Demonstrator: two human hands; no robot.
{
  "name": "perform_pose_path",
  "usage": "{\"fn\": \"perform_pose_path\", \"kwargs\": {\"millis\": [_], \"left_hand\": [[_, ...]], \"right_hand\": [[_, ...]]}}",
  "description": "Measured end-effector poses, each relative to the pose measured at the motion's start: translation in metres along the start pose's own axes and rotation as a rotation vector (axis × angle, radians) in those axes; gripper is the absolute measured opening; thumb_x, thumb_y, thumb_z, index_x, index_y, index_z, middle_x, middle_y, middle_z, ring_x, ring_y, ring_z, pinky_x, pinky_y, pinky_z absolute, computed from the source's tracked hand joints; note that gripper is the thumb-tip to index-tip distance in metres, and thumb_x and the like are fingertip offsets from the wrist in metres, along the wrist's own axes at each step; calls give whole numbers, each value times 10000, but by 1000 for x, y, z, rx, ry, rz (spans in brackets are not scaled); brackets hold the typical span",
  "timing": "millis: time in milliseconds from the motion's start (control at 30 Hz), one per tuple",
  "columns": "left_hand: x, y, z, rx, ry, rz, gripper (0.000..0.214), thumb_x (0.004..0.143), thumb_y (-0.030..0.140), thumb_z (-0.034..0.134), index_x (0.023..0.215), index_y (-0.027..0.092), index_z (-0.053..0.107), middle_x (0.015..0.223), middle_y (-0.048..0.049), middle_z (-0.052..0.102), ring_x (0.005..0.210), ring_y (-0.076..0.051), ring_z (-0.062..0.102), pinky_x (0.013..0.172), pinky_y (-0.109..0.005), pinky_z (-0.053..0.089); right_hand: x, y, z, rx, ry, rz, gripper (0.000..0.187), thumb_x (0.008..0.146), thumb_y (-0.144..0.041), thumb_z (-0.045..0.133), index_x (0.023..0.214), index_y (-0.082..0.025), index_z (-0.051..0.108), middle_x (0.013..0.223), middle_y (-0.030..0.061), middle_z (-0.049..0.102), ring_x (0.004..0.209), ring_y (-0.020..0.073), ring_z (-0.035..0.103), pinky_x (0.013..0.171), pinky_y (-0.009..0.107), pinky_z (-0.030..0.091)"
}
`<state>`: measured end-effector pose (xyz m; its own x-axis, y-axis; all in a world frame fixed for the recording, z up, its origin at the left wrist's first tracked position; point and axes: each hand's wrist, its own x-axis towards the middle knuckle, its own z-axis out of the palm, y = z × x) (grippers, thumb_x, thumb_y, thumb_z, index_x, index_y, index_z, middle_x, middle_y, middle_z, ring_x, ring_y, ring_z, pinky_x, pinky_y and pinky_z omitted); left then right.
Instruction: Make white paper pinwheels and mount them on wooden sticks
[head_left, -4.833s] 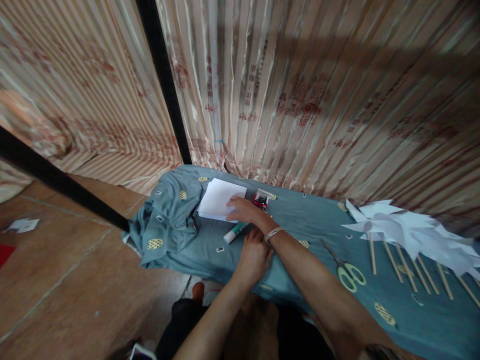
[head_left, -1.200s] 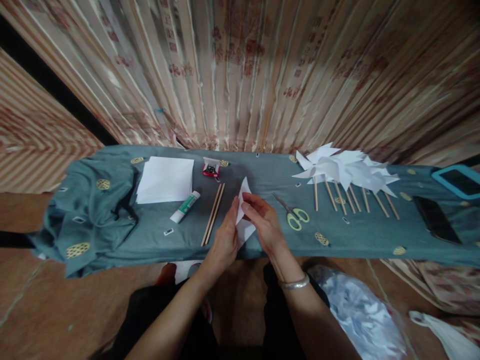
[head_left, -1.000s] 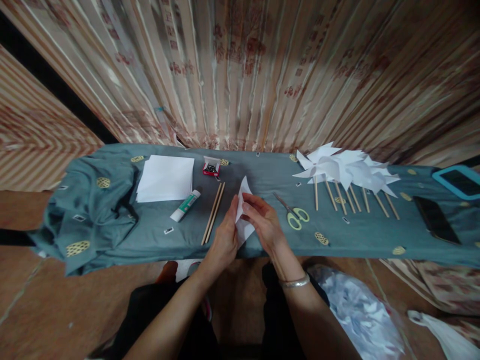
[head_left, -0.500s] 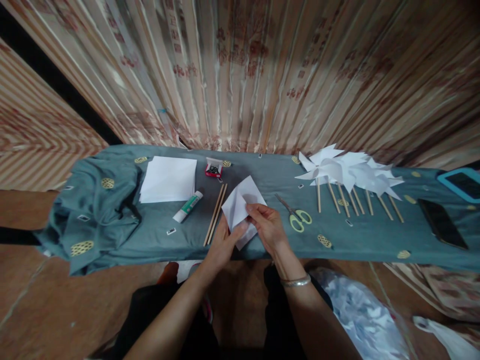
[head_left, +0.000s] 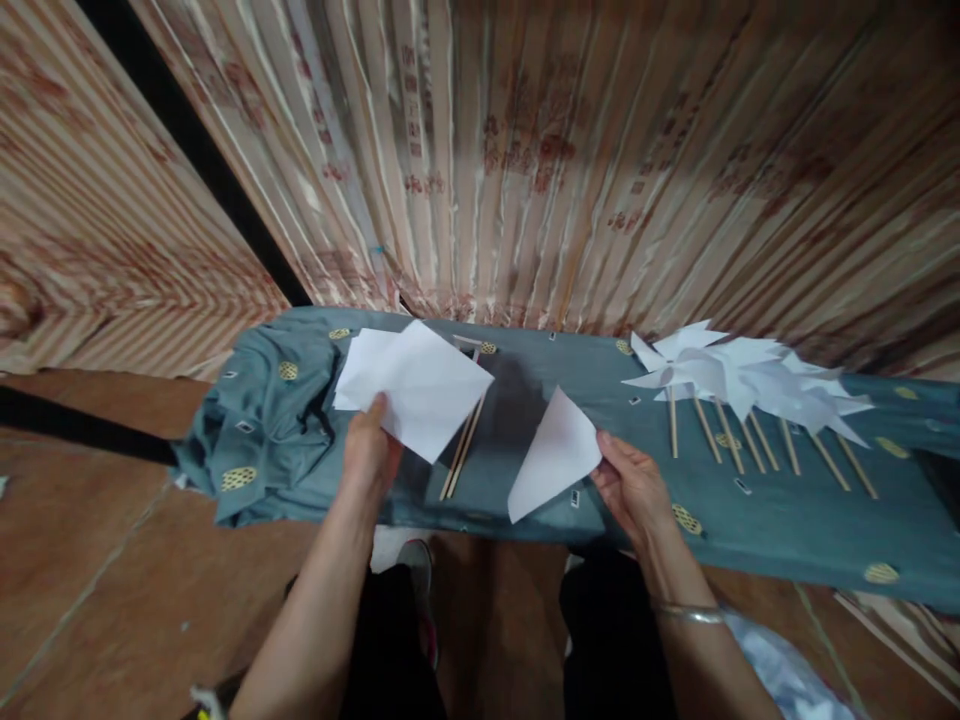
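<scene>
My left hand pinches a white square sheet of paper by its near left corner, with the thumb on top. This sheet hangs over a stack of white paper and over the upper part of two thin wooden sticks. To the right, my right hand grips a three-cornered piece of white paper at its right corner, above the cloth. Whether that piece is folded or cut, I cannot tell. The glue stick, the red box and the green scissors are hidden from sight.
Several white paper pinwheels on wooden sticks lie together on the right of the table with its patterned green cloth. The cloth is bunched at the left end. A striped curtain hangs behind. Below right, a plastic bag shows.
My hands have moved apart, each now with its own piece of paper. The left went left over the stack, the right went right over where the scissors lay. The view has shifted left.
</scene>
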<state>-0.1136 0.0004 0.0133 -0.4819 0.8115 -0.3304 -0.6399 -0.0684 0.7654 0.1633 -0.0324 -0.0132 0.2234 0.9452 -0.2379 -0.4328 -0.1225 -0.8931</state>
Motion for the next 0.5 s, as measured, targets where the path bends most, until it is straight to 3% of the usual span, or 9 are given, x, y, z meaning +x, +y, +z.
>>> {"fn": "perform_pose_path", "kwargs": {"millis": [100, 200, 367, 500], "left_hand": [[27, 19, -6, -35, 87, 61, 286, 928, 81, 421, 1109, 146, 633, 869, -47, 737, 715, -124, 681, 759, -256, 586], [44, 20, -11, -4, 116, 48, 282, 915, 51, 419, 1067, 126, 644, 852, -54, 720, 689, -111, 660, 733, -233, 577], [49, 13, -14, 79, 29, 113, 264, 812, -13, 490, 952, 145, 650, 863, -40, 701, 740, -109, 652, 700, -193, 538], [50, 17, -24, 271, 81, 224, 275, 748, 18, 589, 972, 176, 599, 825, 20, 645, 637, -75, 603, 491, -126, 426]], "right_hand": [[-1, -2, -6, -14, 28, 35, 316, 497, -423, 898, 673, -211, 741, 668, 31, 750, 623, 186, 701, 687, 347, 614], [-1, -4, -8, -31, 45, 52, 331, 485, -430, 900, 675, -208, 745, 671, 31, 751, 655, 191, 711, 696, 337, 613], [-1, -6, -9, -35, 32, 66, 321, 493, -433, 895, 658, -206, 739, 677, 40, 752, 679, 207, 715, 699, 347, 605], [-2, -11, -10, -41, 35, 55, 318, 492, -439, 894, 637, -205, 732, 666, 38, 744, 645, 193, 695, 668, 335, 589]]}}
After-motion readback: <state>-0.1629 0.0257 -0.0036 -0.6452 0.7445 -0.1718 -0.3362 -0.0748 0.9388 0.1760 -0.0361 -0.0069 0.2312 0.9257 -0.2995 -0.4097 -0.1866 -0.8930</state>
